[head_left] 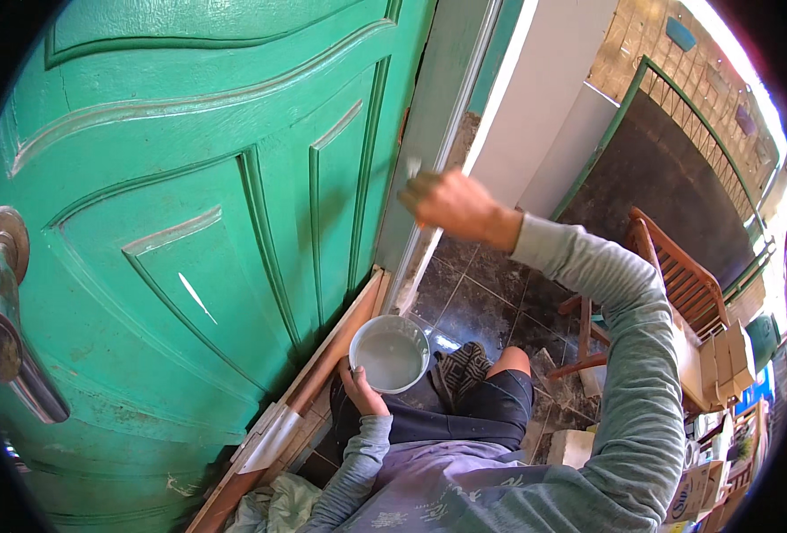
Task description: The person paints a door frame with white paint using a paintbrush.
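Note:
My left hand (363, 391) grips the side of a clear plastic tub (402, 330) holding a cloudy grey-white liquid (388, 357), low in front of my lap. Raised in front of the door frame (441, 115), my right hand (442, 206) is closed and blurred by motion. From its fingers sticks the pale tip of a brush (413, 166); its handle is hidden in the fist. The green panelled door (171, 293) stands to the left, with a white streak on one lower panel.
A metal door handle (3, 329) juts out at far left. A wooden threshold (287, 409) runs below the door. Crumpled pale cloth (282, 505) lies at the bottom. Right of me are a wooden chair (682, 275), a dark green-framed board (669, 178) and several boxes (722, 364).

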Demonstrator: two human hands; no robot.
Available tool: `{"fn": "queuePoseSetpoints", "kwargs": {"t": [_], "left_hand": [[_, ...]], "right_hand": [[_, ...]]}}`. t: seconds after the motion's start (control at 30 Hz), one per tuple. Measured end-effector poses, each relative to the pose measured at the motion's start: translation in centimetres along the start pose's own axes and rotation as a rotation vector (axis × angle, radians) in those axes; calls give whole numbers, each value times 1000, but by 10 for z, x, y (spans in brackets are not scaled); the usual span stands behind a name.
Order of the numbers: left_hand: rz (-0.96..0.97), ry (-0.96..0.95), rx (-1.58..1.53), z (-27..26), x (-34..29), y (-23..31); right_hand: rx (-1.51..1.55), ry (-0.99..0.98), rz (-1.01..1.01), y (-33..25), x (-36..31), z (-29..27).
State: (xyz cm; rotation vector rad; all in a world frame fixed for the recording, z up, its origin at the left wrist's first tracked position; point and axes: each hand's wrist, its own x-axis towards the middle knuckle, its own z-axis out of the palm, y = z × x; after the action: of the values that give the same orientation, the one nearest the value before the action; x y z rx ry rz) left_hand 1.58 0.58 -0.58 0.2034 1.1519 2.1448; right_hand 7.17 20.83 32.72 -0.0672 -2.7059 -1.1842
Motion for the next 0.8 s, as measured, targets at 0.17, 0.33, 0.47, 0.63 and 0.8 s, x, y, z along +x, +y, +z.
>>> {"fn": "queuePoseSetpoints", "kwargs": {"t": [0.17,0.33,0.47,0.63,0.8], "left_hand": [[-46,-32,-35,16,-7,10],[-31,-38,76,11,-5,-4],[17,-74,125,-5,2,-18],[-31,-67,58,9,9,-17],[-133,-199,121,18,7,-25]], "right_hand": [[-74,81,271,47,11,-32],[-127,-168,-69,-27,-19,35],[368,-65,341,-47,-33,-20],[1122,345,1051,-86,-94,-60],[1348,300,1391,-155,-165,-26]]}}
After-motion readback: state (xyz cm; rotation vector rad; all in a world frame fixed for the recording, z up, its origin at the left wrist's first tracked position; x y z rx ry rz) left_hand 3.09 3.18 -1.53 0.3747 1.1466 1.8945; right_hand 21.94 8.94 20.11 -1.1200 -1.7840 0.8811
